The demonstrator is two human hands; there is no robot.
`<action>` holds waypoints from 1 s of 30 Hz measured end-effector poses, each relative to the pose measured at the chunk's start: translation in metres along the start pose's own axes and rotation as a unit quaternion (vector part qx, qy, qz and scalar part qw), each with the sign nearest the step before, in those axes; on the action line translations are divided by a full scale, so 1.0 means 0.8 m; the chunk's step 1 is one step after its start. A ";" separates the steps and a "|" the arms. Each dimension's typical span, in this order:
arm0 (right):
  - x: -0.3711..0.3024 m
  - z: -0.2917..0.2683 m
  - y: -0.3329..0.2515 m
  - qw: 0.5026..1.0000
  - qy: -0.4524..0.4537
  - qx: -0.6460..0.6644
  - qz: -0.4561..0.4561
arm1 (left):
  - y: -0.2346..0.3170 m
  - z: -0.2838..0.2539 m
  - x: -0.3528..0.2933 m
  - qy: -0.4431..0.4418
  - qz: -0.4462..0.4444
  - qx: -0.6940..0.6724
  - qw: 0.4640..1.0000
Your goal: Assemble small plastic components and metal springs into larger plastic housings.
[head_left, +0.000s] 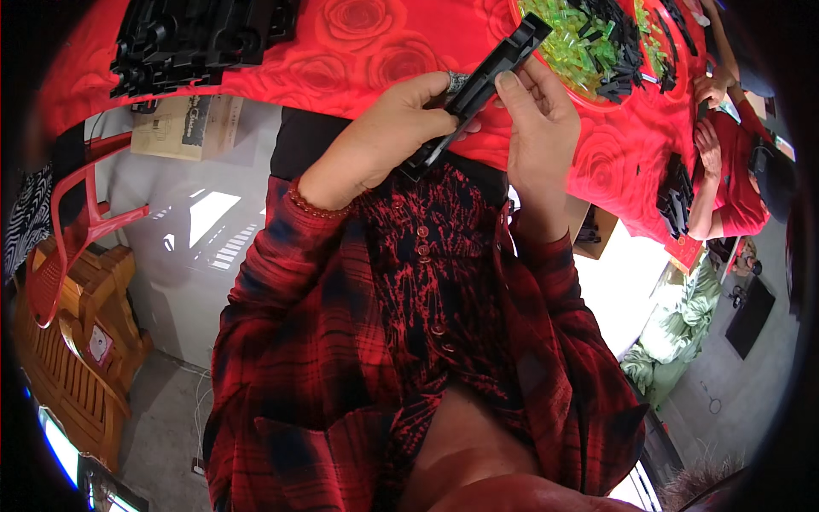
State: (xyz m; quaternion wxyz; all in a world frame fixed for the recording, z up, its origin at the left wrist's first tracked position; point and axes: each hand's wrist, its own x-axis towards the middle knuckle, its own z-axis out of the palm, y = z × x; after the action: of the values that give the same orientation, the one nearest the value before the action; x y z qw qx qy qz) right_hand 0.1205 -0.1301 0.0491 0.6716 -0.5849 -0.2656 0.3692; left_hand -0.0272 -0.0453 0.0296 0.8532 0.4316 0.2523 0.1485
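A long black plastic part [482, 90], shaped like a narrow channel with raised sides, is held at a slant above the near edge of the table. My left hand [397, 132] is closed round its lower left side, thumb and fingers against it. Something grey and speckled [458, 81] shows at a left fingertip; I cannot make out what it is. On the other side, my right hand [539, 119] pinches the part near its upper end with thumb and fingers. Whether a small piece sits between the right fingertips is hidden.
A red tray [566, 90] of green translucent and black small pieces stands at the far right. Black plastic parts [200, 43] are stacked at the far left. At the right, another person's hands [708, 145] work beside more black parts [676, 198]. A red chair [81, 218] and a cardboard box [175, 130] stand left.
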 end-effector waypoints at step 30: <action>-0.012 0.010 -0.014 0.994 0.039 -0.074 -0.074 | -0.020 0.015 -0.001 0.079 0.034 0.039 0.996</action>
State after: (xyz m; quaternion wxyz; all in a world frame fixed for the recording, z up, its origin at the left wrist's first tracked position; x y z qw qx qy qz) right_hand 0.1105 -0.1337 0.0619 0.6616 -0.6257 -0.3084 0.2751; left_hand -0.0206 -0.0627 0.0230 0.8076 0.4599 0.3094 0.2014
